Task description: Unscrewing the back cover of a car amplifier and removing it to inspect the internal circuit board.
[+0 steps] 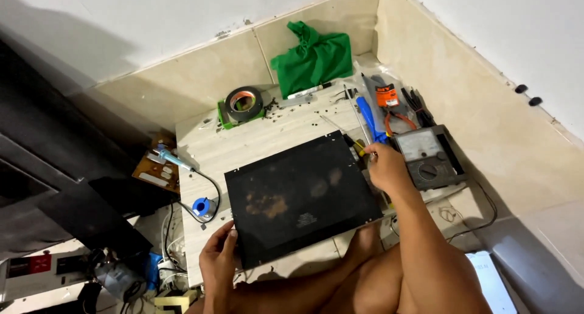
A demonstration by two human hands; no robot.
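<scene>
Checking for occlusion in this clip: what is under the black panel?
The black panel lies on a pale wooden board, steadied by the left hand. The right hand rests at its right edge. Whatever lies directly beneath it is hidden.

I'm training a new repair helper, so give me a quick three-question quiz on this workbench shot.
1. True or false: the left hand grips the near-left corner of the black metal cover.
2. What lies closest to the right hand? A) roll of tape B) analog multimeter C) green cloth
3. What colour is the solder spool left of the cover?

Key: 1 true; 2 B; 3 blue.
</scene>
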